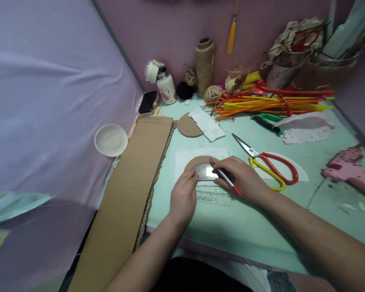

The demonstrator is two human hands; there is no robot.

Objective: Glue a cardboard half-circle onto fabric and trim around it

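My left hand (pixel 184 194) presses its fingertips on a clear protractor (pixel 204 172) lying on a brown cardboard half-disc (pixel 197 161). Both rest on a white paper sheet (pixel 185 156) on the pale green table (pixel 231 227). My right hand (pixel 241 178) is closed round a red and grey pen (pixel 225 177), its tip at the protractor's upper edge. A clear ruler (pixel 213 198) lies just below the protractor, between my hands.
Red-and-yellow scissors (pixel 269 164) lie right of my right hand. A long cardboard strip (pixel 130 190) runs along the table's left edge beside a paper plate (pixel 110 140). Behind lie another cardboard piece (pixel 188 125), coloured straws (pixel 270 103), twine spool (pixel 205 65), bottle (pixel 166 85), phone (pixel 148 101); pink glue gun (pixel 349 170) right.
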